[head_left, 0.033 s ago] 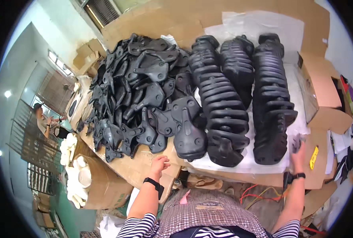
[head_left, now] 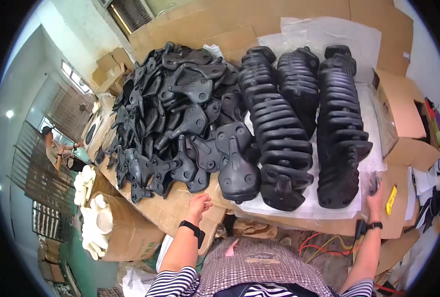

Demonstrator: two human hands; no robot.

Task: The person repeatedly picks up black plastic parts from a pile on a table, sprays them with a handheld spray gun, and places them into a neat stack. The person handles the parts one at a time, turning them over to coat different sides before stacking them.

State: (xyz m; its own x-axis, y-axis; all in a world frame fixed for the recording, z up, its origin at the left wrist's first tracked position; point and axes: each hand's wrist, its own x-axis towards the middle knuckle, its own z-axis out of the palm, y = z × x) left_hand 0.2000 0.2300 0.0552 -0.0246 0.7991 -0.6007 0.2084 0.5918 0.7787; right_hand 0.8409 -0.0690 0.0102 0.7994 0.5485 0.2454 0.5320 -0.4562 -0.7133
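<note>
My left hand (head_left: 199, 204) hovers by the table's front edge, fingers loosely bent and slightly apart, with nothing visible in it. Just behind it lies a big heap of black molded plastic parts (head_left: 187, 119), each with a rounded body and a narrow neck. One such part (head_left: 238, 179) sits at the heap's front right corner. At the table's right side my right hand (head_left: 373, 202) is closed on a small dark tool with a silvery glint (head_left: 374, 186), its kind unclear. Left of that hand, black parts are nested into long ribbed stacks (head_left: 342, 128) (head_left: 281, 128) on white sheeting.
An open cardboard box (head_left: 403, 111) stands at the right rear. A yellow strip-shaped object (head_left: 391, 200) lies right of my right hand. Cartons with cream-colored pieces (head_left: 131, 232) stand at left; another person (head_left: 56, 151) is farther off. Red and yellow cords (head_left: 324, 242) run below the table.
My right hand has shifted slightly toward me, with the small dark tool in it. My left hand stays almost where it was. The whole view has tilted a little.
</note>
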